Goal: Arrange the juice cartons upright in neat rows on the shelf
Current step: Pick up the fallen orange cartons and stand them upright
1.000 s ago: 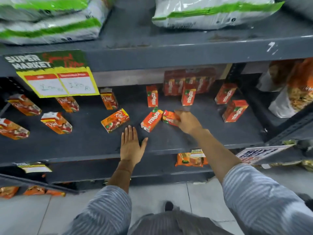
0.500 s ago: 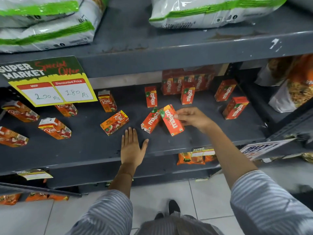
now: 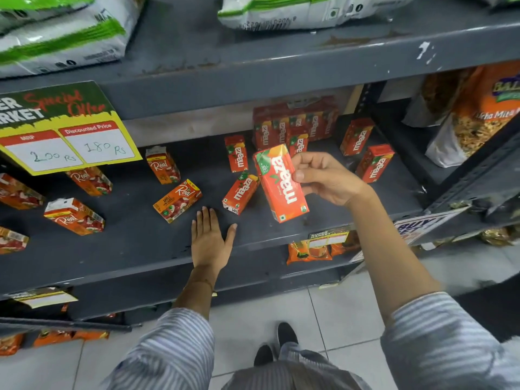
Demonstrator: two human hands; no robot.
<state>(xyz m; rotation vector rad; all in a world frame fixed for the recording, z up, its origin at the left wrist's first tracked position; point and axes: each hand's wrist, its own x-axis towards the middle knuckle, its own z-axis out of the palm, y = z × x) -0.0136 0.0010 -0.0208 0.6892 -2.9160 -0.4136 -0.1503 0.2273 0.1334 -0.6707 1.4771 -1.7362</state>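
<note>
My right hand grips a red Maaza carton by its side and holds it above the grey shelf. My left hand lies flat on the shelf with its fingers spread and holds nothing. Another Maaza carton lies on its side just left of the held one. An orange Real carton lies flat beyond my left hand's fingertips. A cluster of Maaza cartons stands upright at the back. Several Real cartons lie scattered to the left.
Two Maaza cartons stand at the right, near the shelf post. A price sign hangs from the upper shelf at the left. White and green bags lie on the shelf above. Snack packets fill the neighbouring bay.
My right hand has lifted the Maaza carton off the shelf and raised it toward me. The left hand has stayed flat on the shelf.
</note>
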